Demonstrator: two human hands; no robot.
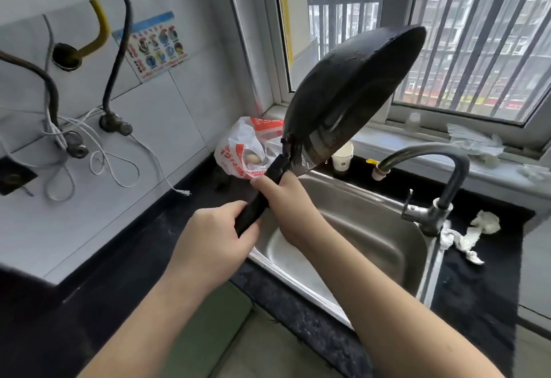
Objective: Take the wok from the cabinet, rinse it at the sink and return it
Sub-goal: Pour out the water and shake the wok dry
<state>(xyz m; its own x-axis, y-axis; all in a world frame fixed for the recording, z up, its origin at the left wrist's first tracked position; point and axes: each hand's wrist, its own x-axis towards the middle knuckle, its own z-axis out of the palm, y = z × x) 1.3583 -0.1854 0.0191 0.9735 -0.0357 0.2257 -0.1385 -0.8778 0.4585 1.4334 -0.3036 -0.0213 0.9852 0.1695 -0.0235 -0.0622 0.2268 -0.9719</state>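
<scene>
Nearest the camera, two bare forearms reach forward over the dark desk (125, 261). The left hand (208, 240) wraps its fingers (229, 207) round the lower end of the black handle (262, 198), and the right hand (286, 207) grips the same handle just above it, thumb lying along the top, so both hands are clenched on it. The handle rises away from the person to the wok (351, 91), which is lifted above the steel sink (372, 234) and tilted steeply on edge, its dark underside turned toward the camera and its rim reaching up in front of the window (477, 43). The wok touches neither the basin nor the desk. To the right, the curved grey tap (441, 174) arches over the sink, and crumpled white tissue (474, 231) lies on the desk just beside its base. Behind the wok's lower edge stand a paper cup (343, 158) and a white and red plastic bag (247, 147) with an egg showing through it. Farther back, hoses and white cables hang on the tiled wall (167, 103) at the left.
</scene>
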